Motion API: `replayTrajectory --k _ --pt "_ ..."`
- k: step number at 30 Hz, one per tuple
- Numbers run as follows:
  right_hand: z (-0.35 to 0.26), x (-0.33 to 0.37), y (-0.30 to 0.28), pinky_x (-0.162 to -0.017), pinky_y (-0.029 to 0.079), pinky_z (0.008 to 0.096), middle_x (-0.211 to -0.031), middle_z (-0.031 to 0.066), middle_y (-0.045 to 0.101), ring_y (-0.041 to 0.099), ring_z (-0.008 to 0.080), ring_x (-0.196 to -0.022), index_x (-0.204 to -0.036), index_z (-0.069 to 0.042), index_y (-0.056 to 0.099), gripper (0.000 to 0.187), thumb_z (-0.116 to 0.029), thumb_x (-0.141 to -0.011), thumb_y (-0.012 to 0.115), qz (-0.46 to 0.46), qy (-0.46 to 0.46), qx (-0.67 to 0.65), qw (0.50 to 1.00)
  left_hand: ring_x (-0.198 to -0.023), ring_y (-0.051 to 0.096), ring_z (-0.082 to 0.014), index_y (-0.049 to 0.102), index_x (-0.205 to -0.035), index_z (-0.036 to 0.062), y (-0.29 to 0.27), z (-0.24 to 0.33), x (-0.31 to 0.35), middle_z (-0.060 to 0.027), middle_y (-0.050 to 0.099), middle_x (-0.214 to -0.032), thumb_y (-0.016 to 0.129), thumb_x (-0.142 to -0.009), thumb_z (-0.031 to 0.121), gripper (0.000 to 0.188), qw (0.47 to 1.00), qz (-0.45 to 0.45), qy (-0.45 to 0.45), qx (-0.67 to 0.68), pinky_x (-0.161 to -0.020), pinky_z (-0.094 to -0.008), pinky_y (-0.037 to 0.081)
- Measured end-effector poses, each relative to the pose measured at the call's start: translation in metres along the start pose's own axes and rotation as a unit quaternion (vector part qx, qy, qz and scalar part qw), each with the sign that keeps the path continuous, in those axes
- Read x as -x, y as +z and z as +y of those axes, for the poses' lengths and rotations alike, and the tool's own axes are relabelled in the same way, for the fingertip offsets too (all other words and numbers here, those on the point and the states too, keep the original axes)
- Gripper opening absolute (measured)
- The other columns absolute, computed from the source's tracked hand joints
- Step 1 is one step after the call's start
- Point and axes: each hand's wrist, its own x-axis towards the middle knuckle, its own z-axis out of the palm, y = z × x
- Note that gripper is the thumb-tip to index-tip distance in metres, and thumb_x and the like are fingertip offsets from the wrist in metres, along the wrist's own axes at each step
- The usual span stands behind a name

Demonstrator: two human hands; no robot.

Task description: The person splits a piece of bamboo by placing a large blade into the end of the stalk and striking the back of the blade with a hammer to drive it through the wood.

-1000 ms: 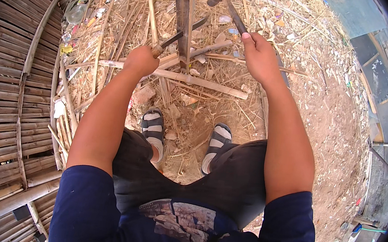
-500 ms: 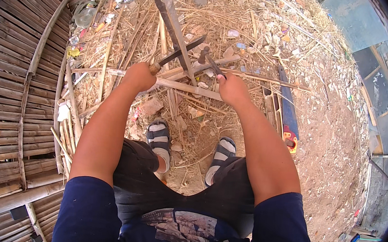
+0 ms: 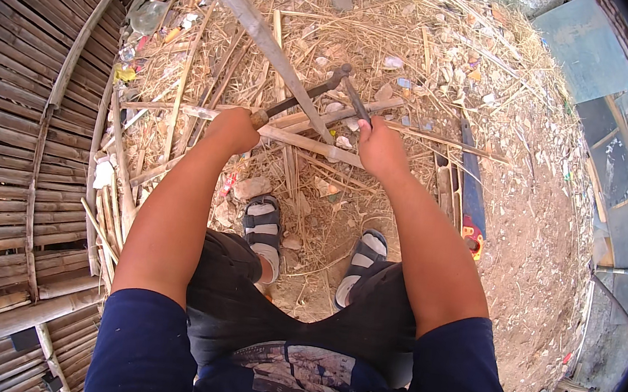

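Observation:
My left hand (image 3: pixel 234 131) is closed round the wooden handle of a machete (image 3: pixel 284 106), whose dark blade points up and to the right. A long bamboo piece (image 3: pixel 259 29) slants down from the top edge and crosses the blade; its lower end is near the bamboo pole (image 3: pixel 297 141) lying on the ground. My right hand (image 3: pixel 383 150) grips a hammer (image 3: pixel 354 98) by its handle. The hammer head meets the blade near its tip, or overlaps it in view; actual contact is hard to tell.
A handsaw (image 3: pixel 473 187) with a red and yellow handle lies to the right. Bamboo slats form a wall (image 3: pixel 19 131) on the left. Straw, stones and litter cover the ground around my sandalled feet (image 3: pixel 262 225). Sheet panels (image 3: pixel 579 48) stand at the far right.
The hammer head has come up to the blade's tip end. The bamboo piece's top has swung left, and its dark split side no longer shows. My view has shifted slightly.

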Motion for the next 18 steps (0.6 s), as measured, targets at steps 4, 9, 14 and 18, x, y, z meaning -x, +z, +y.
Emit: replayTrajectory --k 4,9,14,18 --pt "-0.010 -0.007 -0.029 -0.074 0.051 0.0561 -0.083 0.0255 0.068 0.067 0.0471 -0.083 -0.110 -0.001 0.058 0.038 -0.036 -0.108 0.044 0.051 -0.043 -0.043 0.997 -0.098 0.070 -0.0416 0.072 -0.103 -0.0029 0.014 -0.016 -0.005 -0.0270 0.072 -0.102 0.071 -0.081 0.023 0.035 0.998 0.037 0.005 0.050 -0.086 -0.0473 0.056" --pt "-0.031 0.000 -0.055 -0.067 0.049 0.0553 -0.079 0.0247 0.068 0.067 0.0453 -0.076 -0.109 -0.001 0.058 0.036 -0.035 -0.108 0.044 0.182 -0.072 -0.172 0.966 -0.101 0.071 -0.0396 0.072 -0.107 -0.0008 0.011 0.004 -0.002 -0.0253 0.073 -0.105 0.069 -0.081 0.023 0.035 0.999 0.022 0.007 0.030 -0.090 -0.0458 0.056" --pt "0.021 -0.001 0.006 -0.071 0.049 0.0574 -0.082 0.0258 0.068 0.067 0.0470 -0.080 -0.109 -0.001 0.058 0.039 -0.037 -0.107 0.045 0.036 -0.017 -0.036 0.999 -0.105 0.070 -0.0384 0.072 -0.109 0.0006 0.019 0.022 -0.005 -0.0239 0.073 -0.110 0.068 -0.082 0.022 0.034 0.999 0.020 0.023 0.017 -0.093 -0.0446 0.056" --pt "0.037 -0.016 0.003 -0.072 0.049 0.0585 -0.082 0.0271 0.068 0.067 0.0485 -0.082 -0.107 0.000 0.058 0.040 -0.038 -0.106 0.046 0.056 -0.048 -0.035 0.997 -0.107 0.069 -0.0379 0.072 -0.110 0.0013 0.023 0.022 -0.008 -0.0235 0.072 -0.112 0.067 -0.083 0.021 0.034 1.000 -0.030 -0.006 0.001 -0.094 -0.0445 0.055"
